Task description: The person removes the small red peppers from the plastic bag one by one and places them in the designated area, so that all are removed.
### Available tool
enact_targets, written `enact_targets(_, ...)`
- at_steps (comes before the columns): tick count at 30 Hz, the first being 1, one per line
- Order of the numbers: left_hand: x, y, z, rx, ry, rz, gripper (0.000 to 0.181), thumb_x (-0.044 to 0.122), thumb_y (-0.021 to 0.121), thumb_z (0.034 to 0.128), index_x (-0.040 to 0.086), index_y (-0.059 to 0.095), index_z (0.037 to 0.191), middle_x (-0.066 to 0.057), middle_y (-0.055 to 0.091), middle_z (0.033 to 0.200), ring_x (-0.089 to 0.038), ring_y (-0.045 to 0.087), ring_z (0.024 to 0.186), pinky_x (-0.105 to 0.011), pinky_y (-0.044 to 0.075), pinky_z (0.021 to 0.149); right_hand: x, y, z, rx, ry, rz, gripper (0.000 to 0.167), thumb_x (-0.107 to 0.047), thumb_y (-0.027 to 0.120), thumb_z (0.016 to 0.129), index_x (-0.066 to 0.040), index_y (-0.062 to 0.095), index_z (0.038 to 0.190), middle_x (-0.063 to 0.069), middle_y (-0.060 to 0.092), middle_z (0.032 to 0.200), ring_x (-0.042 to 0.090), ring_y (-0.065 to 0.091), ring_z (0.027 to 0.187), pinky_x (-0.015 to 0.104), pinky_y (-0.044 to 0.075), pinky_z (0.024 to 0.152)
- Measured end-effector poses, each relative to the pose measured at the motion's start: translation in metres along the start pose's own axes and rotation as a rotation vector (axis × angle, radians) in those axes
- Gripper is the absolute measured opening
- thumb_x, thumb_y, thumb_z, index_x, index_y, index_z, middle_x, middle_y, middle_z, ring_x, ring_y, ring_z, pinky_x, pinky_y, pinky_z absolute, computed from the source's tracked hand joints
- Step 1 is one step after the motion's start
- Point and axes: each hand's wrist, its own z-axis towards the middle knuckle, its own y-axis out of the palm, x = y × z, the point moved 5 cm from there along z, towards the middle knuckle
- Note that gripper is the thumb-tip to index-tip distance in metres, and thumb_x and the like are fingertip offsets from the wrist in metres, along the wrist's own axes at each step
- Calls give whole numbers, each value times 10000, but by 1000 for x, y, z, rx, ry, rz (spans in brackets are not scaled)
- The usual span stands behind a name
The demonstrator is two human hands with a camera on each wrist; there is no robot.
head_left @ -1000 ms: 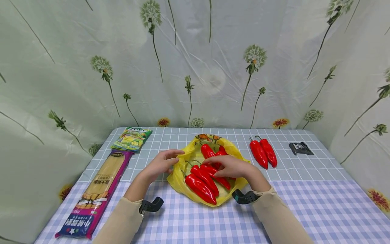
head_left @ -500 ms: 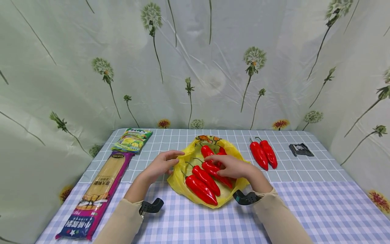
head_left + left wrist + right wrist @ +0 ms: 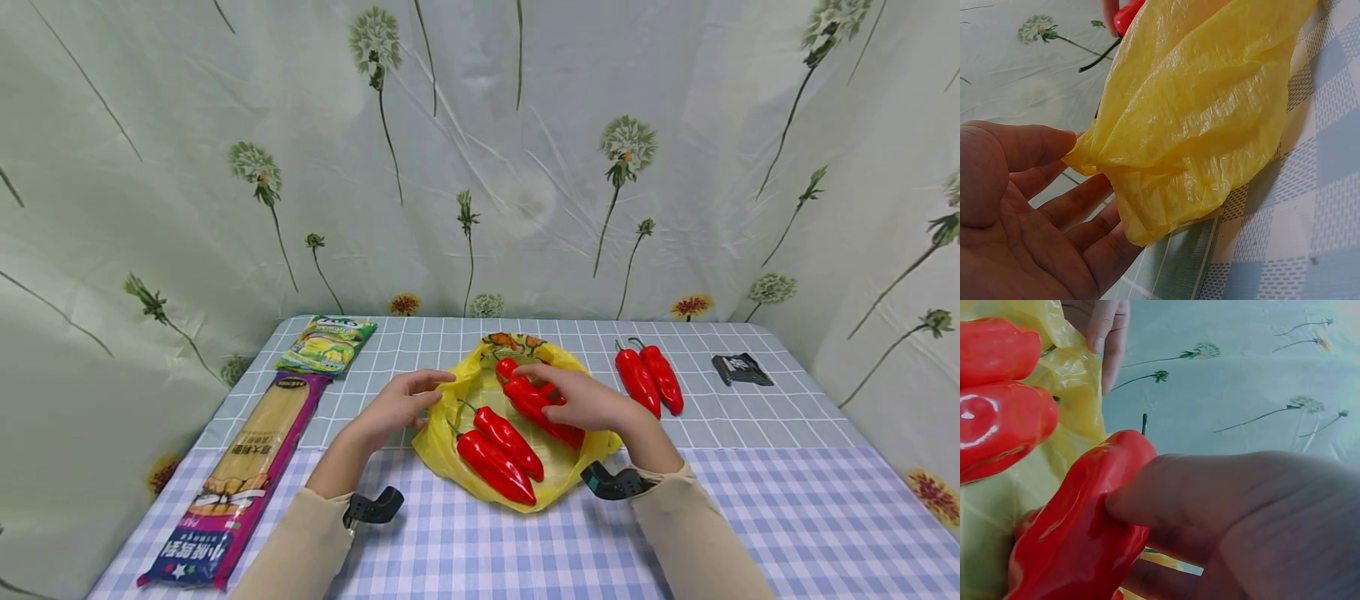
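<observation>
A yellow plastic bag (image 3: 432,446) lies spread open with several glossy red chili peppers in it. My left hand (image 3: 401,407) pinches the bag's left edge between thumb and fingers; the gathered plastic (image 3: 1088,153) shows in the left wrist view. Inside the bag, my right hand (image 3: 592,404) grips one red chili pepper (image 3: 1079,519), thumb on its near side and the other fingers behind it. Two more chili peppers (image 3: 498,467) rest side by side at the bag's front. Others at the back are partly hidden by the right hand.
Two red chili peppers (image 3: 649,375) lie on the table right of the bag, with a small black packet (image 3: 741,368) farther right. At left are a long pasta pack (image 3: 243,479) and a green-yellow snack bag (image 3: 326,343). A flowered curtain (image 3: 525,167) hangs behind.
My right hand has shifted slightly right and back, lifting the gripped chili pepper away from the two front ones. The left hand stays at the bag's edge.
</observation>
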Motion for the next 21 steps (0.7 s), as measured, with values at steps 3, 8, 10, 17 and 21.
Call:
enact_targets(3,0,0,0,-1,3,-4,328,171,555,1004,226,634,1318,-62,561,1453,-227,566,1085,-285,545,726,-1,-4,-2,14,-16,3,666,-5,600,880,-230,441,1486,105,580,1380,300,551,1230,406,580,881)
enact_targets(8,0,0,1,-4,7,-7,329,171,554,1005,226,633,1320,-61,563,1450,-229,566,1081,-284,545,727,-3,-11,-5,53,-34,3,676,-7,604,879,-234,433,1492,126,579,1381,327,550,1241,423,586,870)
enact_targets(10,0,0,1,-4,4,-8,328,174,556,1005,228,634,1318,-59,564,1449,-230,565,1080,-284,546,730,-3,-14,-6,68,-37,8,662,-15,605,884,-230,439,1488,130,584,1364,328,558,1219,421,589,857)
enact_targets(17,-1,0,1,-5,-3,-13,326,175,557,1004,227,636,1315,-60,566,1445,-231,567,1085,-284,547,738,2,-22,-9,99,-28,55,641,-9,579,879,-222,445,1468,139,581,1324,316,581,1160,400,590,835)
enact_targets(21,1,0,0,-5,-3,-15,324,169,556,1003,221,637,1313,-63,568,1444,-232,570,1083,-285,549,737,3,-28,-10,137,-42,87,656,1,583,877,-204,428,1481,154,567,1344,333,582,1167,398,598,818)
